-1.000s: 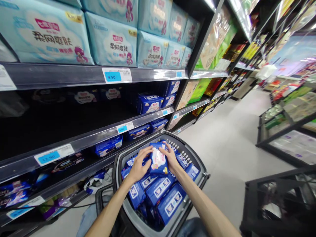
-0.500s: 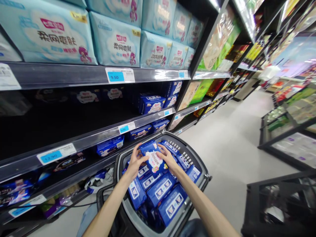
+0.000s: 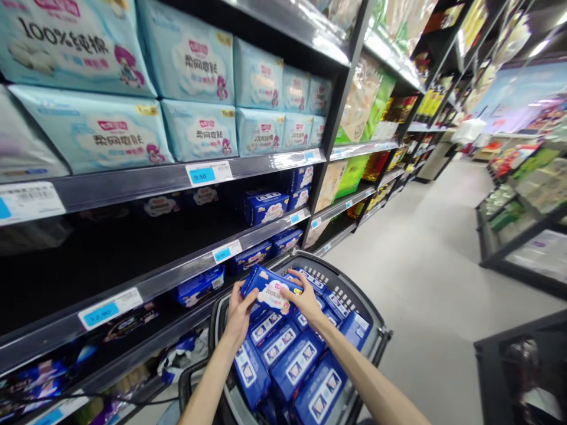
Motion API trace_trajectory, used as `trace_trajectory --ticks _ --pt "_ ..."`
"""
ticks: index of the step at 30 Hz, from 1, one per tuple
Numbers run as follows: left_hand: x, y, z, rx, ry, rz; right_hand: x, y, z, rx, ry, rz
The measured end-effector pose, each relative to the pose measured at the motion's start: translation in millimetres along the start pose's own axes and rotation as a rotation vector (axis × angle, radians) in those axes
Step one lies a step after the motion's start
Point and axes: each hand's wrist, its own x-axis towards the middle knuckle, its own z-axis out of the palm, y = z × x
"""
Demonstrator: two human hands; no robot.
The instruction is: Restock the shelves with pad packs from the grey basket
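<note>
A dark blue pack (image 3: 269, 289) with a white and pink label is held just above the grey shopping basket (image 3: 372, 321). My left hand (image 3: 240, 314) grips its left end and my right hand (image 3: 303, 300) grips its right end, fingers wrapped round it. Several more blue packs (image 3: 297, 363) lie stacked in the basket below. The pack is level with the front of the lower black shelf (image 3: 186, 271).
Black shelving runs along the left, with pale blue packs (image 3: 195, 127) above a 9.50 price tag (image 3: 208, 173) and blue boxes (image 3: 266, 206) on the middle shelf. A grey floor aisle (image 3: 425, 254) opens ahead. Black racks (image 3: 518, 248) stand on the right.
Both hands have lifted the blue pack out of the basket and carried it up and left toward the shelf. The camera has tilted upward.
</note>
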Motion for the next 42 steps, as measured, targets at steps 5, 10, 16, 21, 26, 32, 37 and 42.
trace_trajectory --ticks 5,10,16,21,26,32,37,42 --pt "2 -3 -3.4 0.000 0.002 -0.029 2 2 0 0.006 0.043 -0.024" --pt "5 -7 -9.6 0.068 -0.037 -0.013 2 4 0 0.007 0.026 -0.027" --pt "12 -9 -20.3 0.263 -0.080 0.100 1 2 -3 0.023 -0.047 -0.075" --pt "12 -8 -22.8 0.513 -0.150 0.224 -2 2 -4 -0.071 -0.097 -0.182" --pt "11 -2 -22.4 0.714 -0.184 0.289 -5 -3 -2 -0.079 -0.115 -0.204" --pt "7 16 -10.2 0.774 -0.081 0.394 -3 1 -2 -0.087 -0.101 -0.256" --pt "-4 53 13.0 0.665 -0.060 0.666 6 21 -5 -0.132 -0.076 -0.161" --pt "8 117 47.5 0.618 0.087 0.918 10 33 -1 -0.105 -0.102 -0.141"
